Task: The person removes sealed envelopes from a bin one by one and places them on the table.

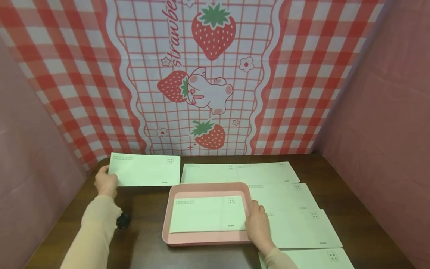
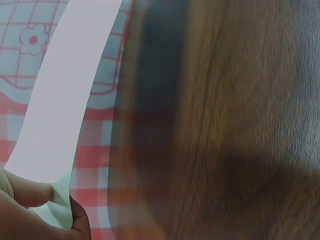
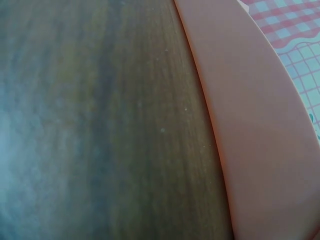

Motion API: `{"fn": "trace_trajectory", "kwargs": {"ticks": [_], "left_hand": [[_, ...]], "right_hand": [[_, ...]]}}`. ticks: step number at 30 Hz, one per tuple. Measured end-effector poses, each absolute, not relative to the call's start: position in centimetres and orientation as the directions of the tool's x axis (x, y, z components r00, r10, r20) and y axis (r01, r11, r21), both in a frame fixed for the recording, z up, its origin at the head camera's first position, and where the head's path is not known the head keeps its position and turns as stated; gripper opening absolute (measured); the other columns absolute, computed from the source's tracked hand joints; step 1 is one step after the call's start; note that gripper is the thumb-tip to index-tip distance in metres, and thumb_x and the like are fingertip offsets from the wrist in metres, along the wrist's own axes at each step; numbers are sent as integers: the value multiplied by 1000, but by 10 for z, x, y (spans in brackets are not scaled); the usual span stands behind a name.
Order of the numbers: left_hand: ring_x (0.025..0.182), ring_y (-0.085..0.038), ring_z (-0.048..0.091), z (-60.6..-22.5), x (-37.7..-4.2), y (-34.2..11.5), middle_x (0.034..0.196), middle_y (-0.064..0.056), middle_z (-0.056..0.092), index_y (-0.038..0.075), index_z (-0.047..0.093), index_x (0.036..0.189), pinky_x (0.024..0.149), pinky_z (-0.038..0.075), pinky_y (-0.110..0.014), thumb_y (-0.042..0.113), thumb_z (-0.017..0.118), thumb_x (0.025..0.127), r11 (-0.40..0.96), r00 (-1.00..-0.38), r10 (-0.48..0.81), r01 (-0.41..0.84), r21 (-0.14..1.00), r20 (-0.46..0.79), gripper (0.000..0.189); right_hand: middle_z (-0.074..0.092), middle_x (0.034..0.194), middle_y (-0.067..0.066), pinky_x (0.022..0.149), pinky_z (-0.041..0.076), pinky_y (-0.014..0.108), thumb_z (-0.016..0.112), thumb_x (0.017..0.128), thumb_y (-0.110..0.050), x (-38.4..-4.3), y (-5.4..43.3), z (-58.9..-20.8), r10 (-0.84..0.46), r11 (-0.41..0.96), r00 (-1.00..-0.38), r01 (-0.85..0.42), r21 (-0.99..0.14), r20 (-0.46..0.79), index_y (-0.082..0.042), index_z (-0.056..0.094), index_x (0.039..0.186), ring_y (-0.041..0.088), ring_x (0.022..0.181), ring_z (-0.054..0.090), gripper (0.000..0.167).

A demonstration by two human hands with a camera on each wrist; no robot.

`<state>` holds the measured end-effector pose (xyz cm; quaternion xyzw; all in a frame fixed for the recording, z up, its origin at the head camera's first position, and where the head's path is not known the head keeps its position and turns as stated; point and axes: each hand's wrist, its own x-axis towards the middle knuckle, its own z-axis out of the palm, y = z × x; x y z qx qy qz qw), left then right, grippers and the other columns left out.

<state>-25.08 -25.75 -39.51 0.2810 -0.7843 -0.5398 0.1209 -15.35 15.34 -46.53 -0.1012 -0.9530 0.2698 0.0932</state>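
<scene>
My left hand pinches the left end of a pale envelope at the back left. In the left wrist view, the thumb and fingers hold the bent corner of that envelope, raised off the table. Another envelope lies inside a pink tray at the middle. On the tray's right rim, my right hand grips the edge; its fingertips are partly hidden. Only the tray's outer wall shows in the right wrist view, without the hand.
Several envelopes lie along the back and right: two at the back, others down the right side. Behind the brown wooden table hangs a strawberry-print cloth. Pink cloth walls the sides.
</scene>
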Motion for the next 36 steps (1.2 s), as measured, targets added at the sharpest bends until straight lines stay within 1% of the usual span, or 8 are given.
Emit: {"fn": "trace_trajectory", "kwargs": {"ticks": [3, 7, 10, 14, 19, 25, 31, 36], "left_hand": [[111, -35, 36, -394, -250, -259, 135, -25, 38, 4, 36, 137, 79, 40, -42, -2, 29, 87, 266, -805, -580, -332, 905, -126, 50], [116, -37, 37, -391, -252, -259, 137, -25, 37, 4, 34, 138, 87, 40, -48, 0, 29, 88, 274, -802, -584, -343, 899, -128, 50], [118, -38, 37, -390, -255, -257, 137, -25, 37, 3, 35, 138, 92, 38, -49, 0, 30, 88, 283, -793, -595, -356, 891, -128, 50], [118, -40, 38, -391, -260, -254, 135, -26, 39, 3, 37, 137, 95, 35, -50, 0, 30, 86, 324, -799, -592, -360, 875, -110, 51], [117, -44, 38, -397, -267, -251, 132, -28, 42, 1, 41, 133, 96, 33, -50, 0, 31, 83, 419, -832, -551, -350, 838, -72, 51], [115, -45, 39, -401, -270, -251, 130, -29, 44, 2, 43, 132, 96, 33, -50, -1, 32, 81, 475, -850, -525, -335, 814, -43, 53], [113, -43, 41, -406, -273, -251, 127, -28, 46, 0, 43, 132, 95, 34, -50, -3, 35, 78, 486, -850, -527, -310, 817, -8, 55], [111, -44, 43, -414, -277, -254, 122, -28, 49, -1, 46, 128, 92, 35, -51, -1, 37, 79, 512, -843, -537, -294, 807, 34, 51]], "right_hand": [[54, 93, 23, 70, 49, 44, 47, 83, 4, -153, 153, -465, 239, 840, -962, 136, -525, 133, 8, 43, 123, 31, 78, 58, 41], [54, 92, 23, 69, 49, 44, 47, 83, 4, -152, 153, -464, 237, 844, -961, 129, -521, 145, 8, 43, 123, 31, 77, 58, 40], [54, 92, 23, 69, 49, 44, 46, 84, 4, -151, 154, -464, 237, 843, -961, 132, -521, 141, 8, 42, 123, 31, 77, 58, 40], [54, 93, 23, 70, 49, 43, 46, 84, 3, -151, 154, -463, 236, 841, -963, 135, -523, 132, 8, 42, 124, 30, 78, 58, 40], [54, 93, 22, 70, 49, 43, 46, 85, 3, -151, 156, -463, 246, 836, -962, 150, -528, 116, 8, 42, 124, 30, 78, 58, 40], [54, 94, 22, 69, 50, 42, 45, 84, 4, -152, 154, -464, 242, 834, -965, 153, -530, 102, 7, 42, 125, 29, 78, 59, 41], [54, 90, 21, 65, 50, 40, 46, 83, 4, -151, 153, -462, 228, 846, -966, 135, -516, 122, 9, 42, 124, 26, 73, 58, 41], [54, 90, 20, 65, 50, 39, 46, 84, 4, -151, 153, -462, 221, 850, -967, 127, -512, 126, 9, 41, 124, 26, 73, 58, 41]]}}
